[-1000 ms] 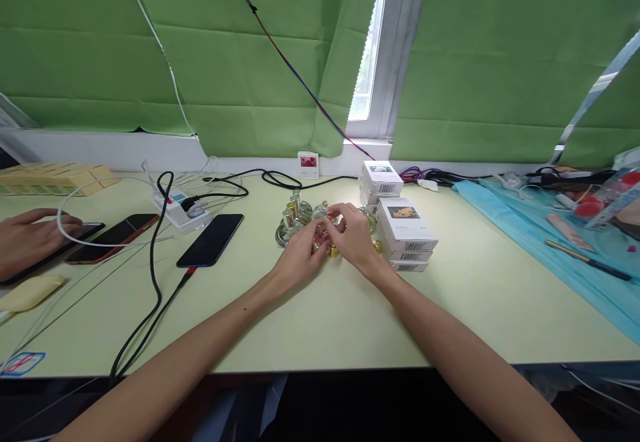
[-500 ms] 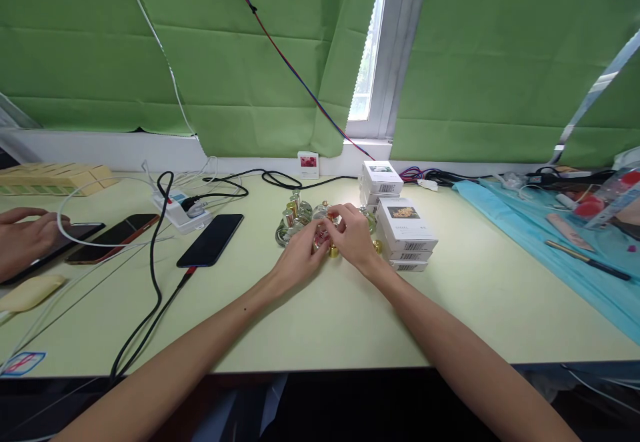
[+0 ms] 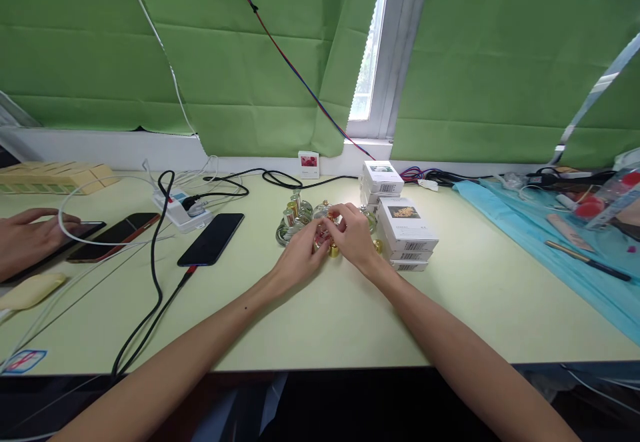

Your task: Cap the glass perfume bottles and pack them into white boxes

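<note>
My left hand (image 3: pixel 303 249) and my right hand (image 3: pixel 354 232) meet at the middle of the table, fingers closed around a small glass bottle with reddish contents (image 3: pixel 324 235), mostly hidden by the fingers. Several clear glass bottles with gold or silvery necks (image 3: pixel 294 217) stand just left of and behind my hands. A gold cap (image 3: pixel 334 251) lies between my hands, and another gold cap (image 3: pixel 378 246) is beside my right wrist. Stacked white boxes (image 3: pixel 407 229) with a flower picture stand to the right, with a second stack (image 3: pixel 381 179) behind them.
On the left are a black phone (image 3: pixel 211 239), a power strip (image 3: pixel 181 210), cables and another person's hand (image 3: pixel 35 239) on a device. A small white box (image 3: pixel 309 165) stands at the back. Blue plastic sheeting (image 3: pixel 540 229) with a pen covers the right.
The other person's hand at the left has shifted slightly to the right. My hands hold nearly the same pose.
</note>
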A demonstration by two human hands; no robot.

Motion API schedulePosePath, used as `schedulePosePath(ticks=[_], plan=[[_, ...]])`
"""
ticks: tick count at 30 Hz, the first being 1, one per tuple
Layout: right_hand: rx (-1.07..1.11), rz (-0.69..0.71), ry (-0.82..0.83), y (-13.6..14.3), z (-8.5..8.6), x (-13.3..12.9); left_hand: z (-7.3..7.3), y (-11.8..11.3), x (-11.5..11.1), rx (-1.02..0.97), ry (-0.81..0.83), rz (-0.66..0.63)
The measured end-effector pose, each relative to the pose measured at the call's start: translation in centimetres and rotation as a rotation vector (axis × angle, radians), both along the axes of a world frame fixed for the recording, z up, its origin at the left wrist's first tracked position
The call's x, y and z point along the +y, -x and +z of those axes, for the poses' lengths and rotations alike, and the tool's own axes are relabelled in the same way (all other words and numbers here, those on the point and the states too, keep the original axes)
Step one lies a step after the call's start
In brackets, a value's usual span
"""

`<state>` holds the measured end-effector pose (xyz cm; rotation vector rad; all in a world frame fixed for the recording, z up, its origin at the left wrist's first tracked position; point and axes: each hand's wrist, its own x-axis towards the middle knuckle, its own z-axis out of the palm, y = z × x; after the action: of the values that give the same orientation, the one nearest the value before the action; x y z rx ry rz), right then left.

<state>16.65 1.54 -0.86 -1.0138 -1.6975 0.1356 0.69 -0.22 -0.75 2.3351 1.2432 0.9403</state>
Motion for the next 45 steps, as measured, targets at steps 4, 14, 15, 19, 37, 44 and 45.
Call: schedulePosePath(ticks=[4, 14, 15, 19, 37, 44, 45], plan=[[0.000, 0.003, -0.002, -0.01, -0.01, 0.02, -0.11, 0.01, 0.07, 0.000, -0.005, 0.001], [0.001, -0.003, -0.010, -0.02, 0.07, -0.10, -0.01, 0.01, 0.04, 0.005, 0.000, 0.003], [0.001, -0.003, -0.009, -0.03, 0.05, -0.10, 0.00, 0.02, 0.03, 0.004, 0.001, 0.004], [0.006, 0.008, -0.010, -0.07, -0.05, -0.09, -0.06, 0.06, 0.04, -0.001, -0.002, 0.004], [0.010, -0.008, -0.042, -0.11, -0.24, 0.13, -0.13, 0.03, 0.15, 0.000, -0.008, 0.004], [0.012, -0.014, -0.047, -0.08, -0.34, 0.22, -0.23, 0.04, 0.23, 0.001, -0.018, 0.002], [0.011, -0.016, -0.045, -0.09, -0.32, 0.21, -0.22, 0.05, 0.22, 0.000, -0.017, 0.004]])
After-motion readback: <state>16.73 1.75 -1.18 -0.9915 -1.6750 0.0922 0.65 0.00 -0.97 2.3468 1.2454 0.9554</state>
